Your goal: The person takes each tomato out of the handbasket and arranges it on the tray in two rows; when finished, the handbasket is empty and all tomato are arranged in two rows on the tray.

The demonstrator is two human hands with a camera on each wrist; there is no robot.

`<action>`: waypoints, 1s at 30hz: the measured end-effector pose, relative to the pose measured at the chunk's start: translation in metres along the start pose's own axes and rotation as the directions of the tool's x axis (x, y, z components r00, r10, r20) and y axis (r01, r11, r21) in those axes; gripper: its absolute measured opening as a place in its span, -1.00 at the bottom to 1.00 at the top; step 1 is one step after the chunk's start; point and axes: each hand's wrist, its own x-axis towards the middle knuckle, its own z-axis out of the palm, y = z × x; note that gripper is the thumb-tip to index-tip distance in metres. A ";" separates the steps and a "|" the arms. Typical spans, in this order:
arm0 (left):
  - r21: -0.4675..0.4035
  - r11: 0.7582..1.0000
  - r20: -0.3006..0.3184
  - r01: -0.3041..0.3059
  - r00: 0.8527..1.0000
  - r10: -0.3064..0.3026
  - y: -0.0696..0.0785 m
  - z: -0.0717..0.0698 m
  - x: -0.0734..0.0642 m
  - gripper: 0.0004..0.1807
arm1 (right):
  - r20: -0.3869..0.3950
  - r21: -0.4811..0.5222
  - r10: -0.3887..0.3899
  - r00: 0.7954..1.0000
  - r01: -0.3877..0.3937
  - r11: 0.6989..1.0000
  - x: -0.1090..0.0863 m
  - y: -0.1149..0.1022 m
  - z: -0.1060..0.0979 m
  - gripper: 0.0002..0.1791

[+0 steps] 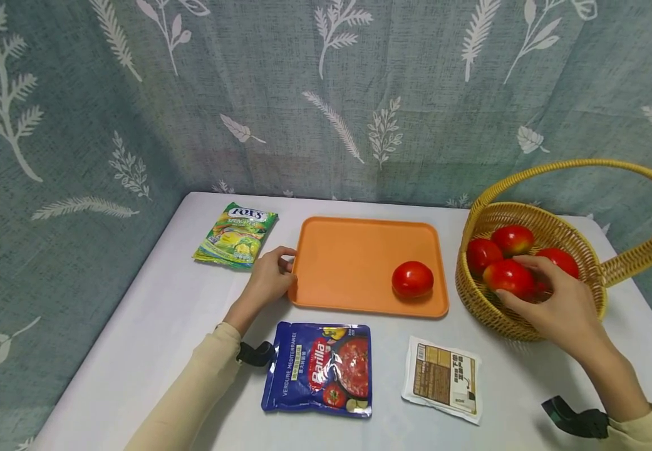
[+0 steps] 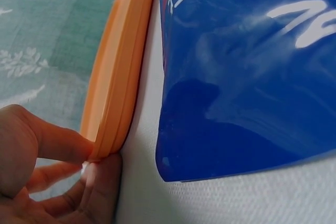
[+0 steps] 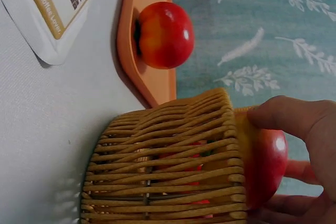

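My right hand [image 1: 565, 307] reaches into the yellow wicker basket [image 1: 486, 307] and grips a shiny red fruit [image 1: 509, 279] with a yellow blush, thumb on one side and fingers on the other. In the right wrist view this fruit [image 3: 266, 166] shows just past the basket's rim. Several more red fruits [image 1: 513, 240] lie around it in the basket. At the left edge of the orange tray [image 1: 348, 257], my left hand [image 1: 269, 275] pinches the rim between thumb and fingers, as the left wrist view shows. One red fruit [image 1: 412, 279] rests on the tray's right side.
A green-and-yellow FOX'S candy bag [image 1: 237, 237] lies beyond my left hand. Nearer me are a blue Barilla pouch [image 1: 319, 369] and a white-and-brown packet [image 1: 443, 379]. The basket's tall handle [image 1: 574, 164] arches over its opening. A patterned curtain [image 1: 326, 113] hangs behind the white table.
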 end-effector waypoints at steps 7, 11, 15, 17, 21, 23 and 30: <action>-0.004 1.000 0.005 -0.001 1.000 0.001 -0.001 0.000 -0.001 -0.44 | -0.067 0.036 -0.048 0.997 0.051 0.998 -0.002 -0.005 -0.003 -0.31; -0.021 1.000 0.017 0.005 1.000 -0.005 0.001 -0.001 -0.001 -0.44 | -0.113 0.039 -0.094 0.989 0.099 0.994 -0.002 -0.009 -0.004 -0.28; -0.025 1.000 0.016 0.006 1.000 -0.006 0.000 -0.002 0.000 -0.44 | -0.154 0.012 -0.151 0.977 0.154 0.988 -0.002 -0.015 -0.006 -0.27; -0.020 1.000 0.014 0.006 1.000 -0.006 0.000 -0.002 0.000 -0.44 | -0.166 0.009 -0.175 0.970 0.179 0.984 -0.002 -0.018 -0.006 -0.26; -0.006 1.000 0.010 -0.005 1.000 0.005 -0.001 -0.001 0.000 -0.44 | -0.180 0.013 -0.210 0.961 0.216 0.976 -0.003 -0.025 -0.008 -0.24; 0.000 1.000 0.006 -0.014 1.000 0.014 -0.002 -0.001 0.001 -0.44 | -0.180 0.022 -0.222 0.958 0.230 0.973 -0.004 -0.030 -0.008 -0.22; 0.004 1.000 -0.006 -0.013 1.000 0.013 -0.002 0.000 0.001 -0.45 | -0.169 0.037 -0.276 0.946 0.286 0.957 -0.002 -0.047 -0.006 -0.19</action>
